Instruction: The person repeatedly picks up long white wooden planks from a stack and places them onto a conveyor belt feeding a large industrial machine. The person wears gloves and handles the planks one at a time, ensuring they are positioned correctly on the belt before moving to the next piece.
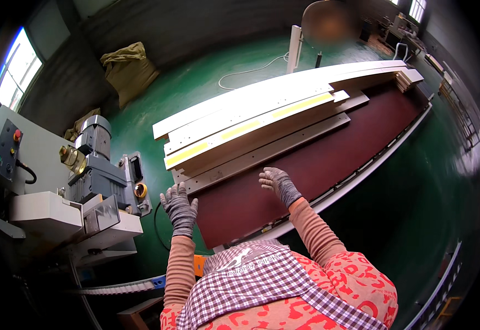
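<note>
My left hand (180, 212), in a grey striped glove, has its fingers spread beside the near left end of a long pale board (273, 155) with small holes. Whether its fingertips touch that board I cannot tell. Over the dark red tabletop (234, 206), my right hand (279, 184), gloved alike, holds nothing; its fingers are loosely bent and apart, pointing left toward the board's front edge. Behind this board rises a stack of long white boards (240, 118), one of them with yellow strips (240, 130) along its edge.
At left stands a machine with a grey motor (94, 135) and a control box (7, 146) with a red button. A bulging sack (128, 71) sits on the green floor by the wall. A white post (294, 49) stands behind the boards. A pale rail (355, 181) borders the tabletop.
</note>
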Tool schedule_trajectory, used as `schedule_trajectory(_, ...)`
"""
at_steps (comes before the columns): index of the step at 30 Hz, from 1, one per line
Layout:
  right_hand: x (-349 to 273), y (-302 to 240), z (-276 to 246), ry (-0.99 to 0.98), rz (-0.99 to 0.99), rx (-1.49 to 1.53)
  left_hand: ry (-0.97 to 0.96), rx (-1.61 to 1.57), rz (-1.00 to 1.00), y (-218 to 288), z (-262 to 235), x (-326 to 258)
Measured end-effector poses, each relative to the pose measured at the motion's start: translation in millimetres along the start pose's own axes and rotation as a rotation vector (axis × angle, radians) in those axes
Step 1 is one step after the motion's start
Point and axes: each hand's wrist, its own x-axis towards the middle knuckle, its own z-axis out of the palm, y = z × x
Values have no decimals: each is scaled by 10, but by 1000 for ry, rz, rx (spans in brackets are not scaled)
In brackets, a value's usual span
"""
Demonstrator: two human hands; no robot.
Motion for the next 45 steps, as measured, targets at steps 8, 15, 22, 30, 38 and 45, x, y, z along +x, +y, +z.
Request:
schedule_trajectory(8, -58, 648, -109, -67, -145, -85, -13, -361, -95, -669, 551, -1458)
schedule_trajectory(15, 10, 936, 252, -96, -49, -373, 340, -700, -261, -939, 94, -2181)
schedule_trajectory(22, -326, 1243, 1326, -439, 53, -628, 806, -612, -445, -1360, -400, -2443)
schedule_trajectory(30, -544, 1576, 1754, -663, -393, -1208, 872, -545, -672, -2014, -170, -2914)
schedule_trajectory(38, -925, 1533, 1902, -680, -480, -1555, 922, -537, -748, -2429, -82, -3088)
schedule_trajectory(45, -945, 1642, 2027, -592, -642, -1808, 904, -513, -702, -2686, -206, -3068)
